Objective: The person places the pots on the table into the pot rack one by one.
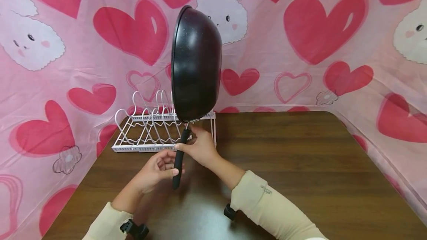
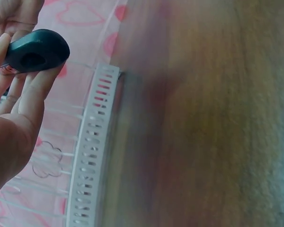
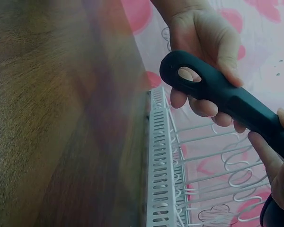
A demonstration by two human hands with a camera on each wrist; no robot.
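Note:
A deep black frying pan (image 1: 197, 66) is held up on its side above the table, its outer wall and base turned to the right and its handle (image 1: 179, 162) pointing down. My right hand (image 1: 203, 149) grips the upper part of the handle, close under the pan. Lower down, my left hand (image 1: 151, 171) holds the handle near its end, thumb on one side and fingers on the other. In the right wrist view the left hand's fingers (image 3: 203, 107) show beneath the handle, by its hanging hole. The inside of the pan is hidden.
A white wire rack (image 1: 143, 146) with looped dividers stands behind the hands at the back left, partly covered by the pan. The brown wooden table (image 1: 293, 166) reaches to a pink heart-and-rabbit cloth (image 1: 267, 21) hanging behind and at both sides.

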